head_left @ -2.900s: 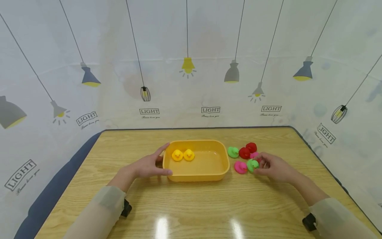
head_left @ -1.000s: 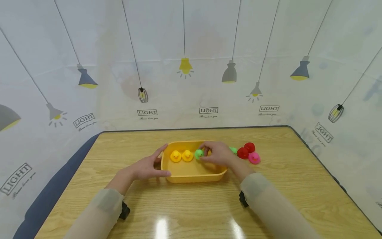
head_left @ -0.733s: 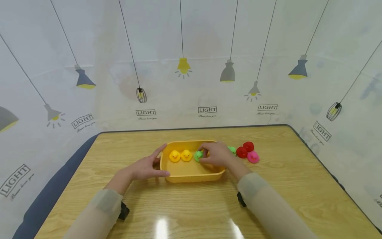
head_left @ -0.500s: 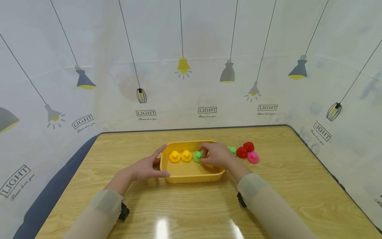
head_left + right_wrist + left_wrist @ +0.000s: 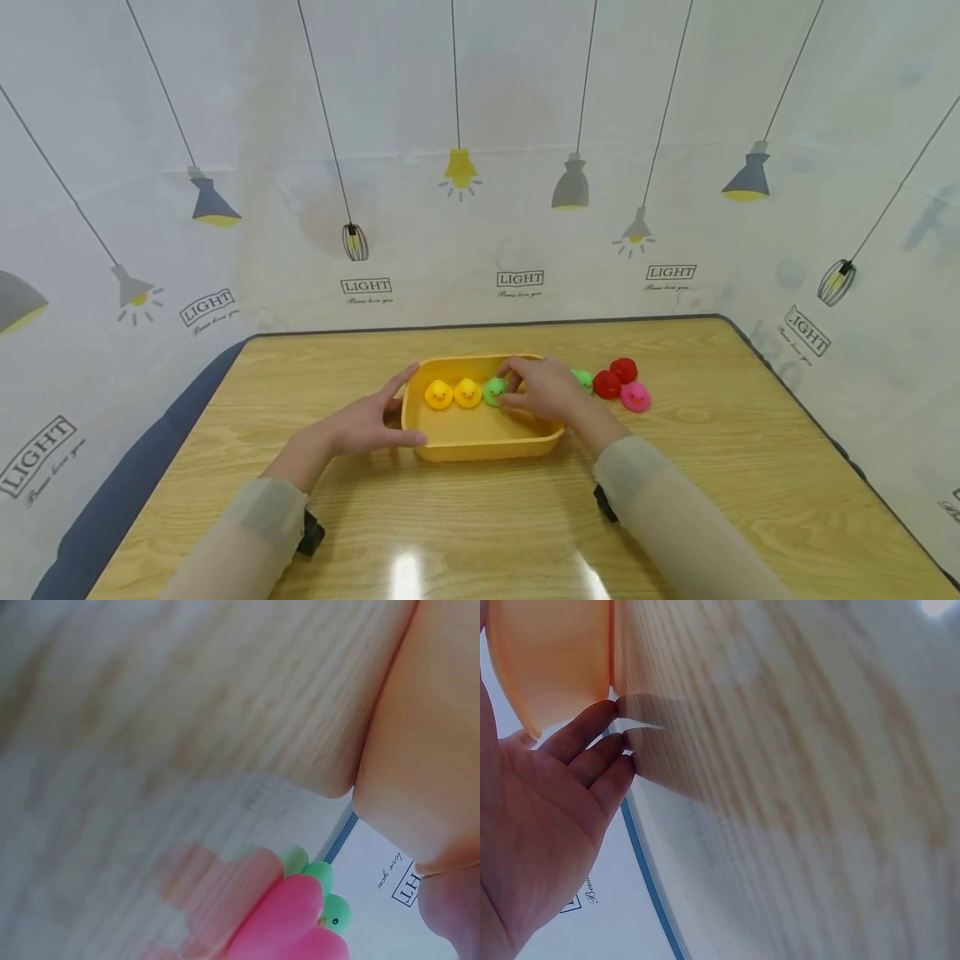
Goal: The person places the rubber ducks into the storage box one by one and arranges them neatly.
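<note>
In the head view my left hand [image 5: 365, 423] holds the left end of a yellow-orange plastic tray [image 5: 480, 450], thumb at the front rim and index finger at the back rim. The left wrist view shows its other fingers [image 5: 592, 761] loosely bent by the tray's outer wall [image 5: 551, 660]. Inside the tray, my right hand [image 5: 546, 387] pinches a green toy duck [image 5: 494, 392] between thumb and fingers. Left of it sit two yellow toy ducks [image 5: 438, 395], side by side. The right hand and forearm cover the tray's right end.
Right of the tray, on the wooden table [image 5: 450, 525], stand a second green duck [image 5: 582, 381], two red ducks [image 5: 607, 384] and a pink duck [image 5: 636, 397]. A pink duck [image 5: 289, 922] shows large in the right wrist view. A lamp-print curtain [image 5: 420, 192] hangs behind the table.
My right hand has carried the green duck from the table at right into the tray, beside the yellow ducks. Over the last second it shifts only slightly. The left hand stays at the tray's end.
</note>
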{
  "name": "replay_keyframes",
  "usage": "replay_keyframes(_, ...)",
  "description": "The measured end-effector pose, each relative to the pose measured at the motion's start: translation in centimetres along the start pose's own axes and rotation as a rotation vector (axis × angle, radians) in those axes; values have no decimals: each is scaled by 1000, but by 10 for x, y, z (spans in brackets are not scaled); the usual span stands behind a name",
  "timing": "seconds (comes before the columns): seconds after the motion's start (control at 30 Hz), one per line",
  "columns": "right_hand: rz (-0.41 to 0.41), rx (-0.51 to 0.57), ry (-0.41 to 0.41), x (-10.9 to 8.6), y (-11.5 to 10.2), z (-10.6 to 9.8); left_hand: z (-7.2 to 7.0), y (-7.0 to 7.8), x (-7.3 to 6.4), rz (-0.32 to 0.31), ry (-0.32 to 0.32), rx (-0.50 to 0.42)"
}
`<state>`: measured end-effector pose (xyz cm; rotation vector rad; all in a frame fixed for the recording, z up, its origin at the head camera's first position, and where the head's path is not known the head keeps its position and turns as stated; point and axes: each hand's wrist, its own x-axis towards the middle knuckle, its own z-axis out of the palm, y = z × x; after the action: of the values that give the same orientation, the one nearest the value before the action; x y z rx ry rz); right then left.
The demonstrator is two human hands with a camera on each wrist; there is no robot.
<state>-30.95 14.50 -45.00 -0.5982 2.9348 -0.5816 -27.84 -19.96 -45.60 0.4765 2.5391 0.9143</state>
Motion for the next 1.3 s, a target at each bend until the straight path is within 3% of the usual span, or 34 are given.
replay_keyframes(0.33,-26,-36,22,-2,-1,-1,0,0,0,16,0,6)
replay_keyframes(0.57,5,-17,13,-2,-4,-1,0,0,0,18,-6,6)
replay_keyframes(1.3,-52,-77,61,-1,-1,1,0,-1,0,16,-2,9)
